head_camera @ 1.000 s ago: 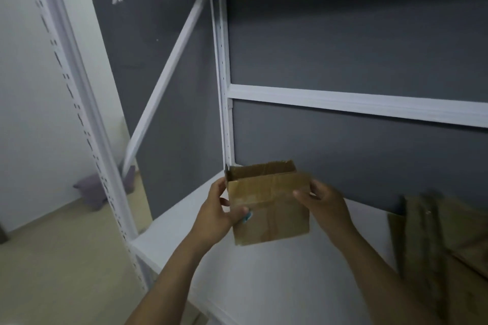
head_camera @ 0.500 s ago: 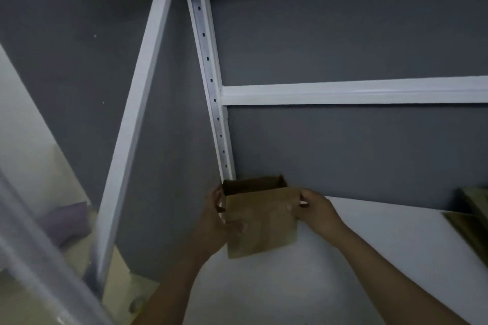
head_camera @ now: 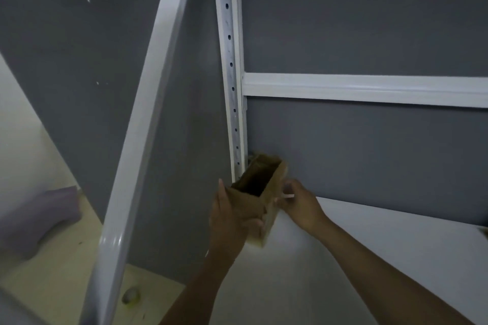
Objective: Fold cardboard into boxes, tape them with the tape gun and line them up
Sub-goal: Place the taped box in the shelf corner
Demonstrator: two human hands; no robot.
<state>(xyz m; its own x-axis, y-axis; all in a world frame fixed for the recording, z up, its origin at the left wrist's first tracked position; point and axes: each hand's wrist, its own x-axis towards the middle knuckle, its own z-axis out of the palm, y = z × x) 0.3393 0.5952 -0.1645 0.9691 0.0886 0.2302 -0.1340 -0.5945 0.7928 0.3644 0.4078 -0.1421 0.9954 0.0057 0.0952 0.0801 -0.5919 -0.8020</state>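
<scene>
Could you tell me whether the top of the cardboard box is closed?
No, the box is open at the top, showing its dark inside.

1. Small brown open-topped cardboard box point(head_camera: 273, 200), tilted (dark inside showing), over a white shelf board point(head_camera: 369, 258).
2. Left hand point(head_camera: 229, 221) grips its left side; right hand point(head_camera: 298, 203) holds its right.
3. White perforated metal upright point(head_camera: 229, 60) just behind.
</scene>
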